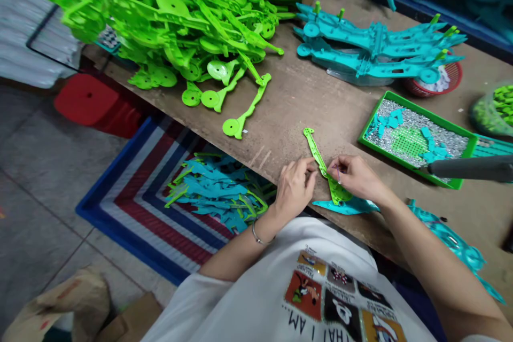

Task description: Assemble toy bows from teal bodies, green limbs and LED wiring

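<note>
A long lime-green plastic part (318,157) lies on the wooden table (304,101) in front of me, over a teal plastic part (347,206). My left hand (294,188) pinches the green part's middle from the left. My right hand (356,177) is closed on the same part from the right, with a small thin thing between its fingers that I cannot make out.
A big heap of green parts (176,16) fills the far left of the table. Stacked teal parts (372,51) lie beyond. A green tray (417,139) of screws, a red basket (444,80) and a grey tool (473,167) are on the right. A striped bin (140,208) below holds teal parts.
</note>
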Action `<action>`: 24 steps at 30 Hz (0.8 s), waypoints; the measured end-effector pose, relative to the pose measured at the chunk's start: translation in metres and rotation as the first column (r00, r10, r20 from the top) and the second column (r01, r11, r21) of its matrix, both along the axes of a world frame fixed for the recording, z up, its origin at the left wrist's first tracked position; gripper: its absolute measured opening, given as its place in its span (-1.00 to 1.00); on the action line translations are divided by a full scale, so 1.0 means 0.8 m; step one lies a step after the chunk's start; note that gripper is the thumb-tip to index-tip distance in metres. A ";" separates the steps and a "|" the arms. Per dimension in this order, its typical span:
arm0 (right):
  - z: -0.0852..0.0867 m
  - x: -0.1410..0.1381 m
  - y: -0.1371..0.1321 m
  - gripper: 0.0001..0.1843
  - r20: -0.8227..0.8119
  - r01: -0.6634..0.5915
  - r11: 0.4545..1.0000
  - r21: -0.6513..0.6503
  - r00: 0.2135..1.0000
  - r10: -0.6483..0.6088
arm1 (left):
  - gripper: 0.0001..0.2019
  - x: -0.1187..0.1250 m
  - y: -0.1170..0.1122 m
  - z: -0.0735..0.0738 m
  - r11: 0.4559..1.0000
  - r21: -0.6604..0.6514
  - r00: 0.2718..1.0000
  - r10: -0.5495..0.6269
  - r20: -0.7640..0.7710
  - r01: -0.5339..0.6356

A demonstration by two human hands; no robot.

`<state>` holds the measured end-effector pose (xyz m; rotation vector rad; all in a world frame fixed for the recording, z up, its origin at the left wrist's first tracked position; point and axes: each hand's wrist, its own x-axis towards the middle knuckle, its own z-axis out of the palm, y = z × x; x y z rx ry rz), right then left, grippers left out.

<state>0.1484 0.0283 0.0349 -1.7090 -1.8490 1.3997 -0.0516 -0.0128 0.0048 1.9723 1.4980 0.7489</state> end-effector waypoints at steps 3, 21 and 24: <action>0.004 -0.001 -0.004 -0.84 0.085 0.007 0.998 0.063 0.996 -0.012 | -0.68 0.000 0.000 0.002 0.999 -0.038 0.995 0.010 0.102 -0.006; -0.016 0.003 -0.039 -0.75 -0.104 0.228 0.972 0.053 0.970 -0.221 | -0.33 0.030 0.003 -0.011 0.816 -0.566 0.595 0.399 0.697 0.116; -0.014 0.007 -0.041 -0.72 -0.084 0.196 0.978 0.068 0.978 -0.190 | -0.43 0.034 0.006 -0.009 0.791 -0.598 0.566 0.436 0.699 0.129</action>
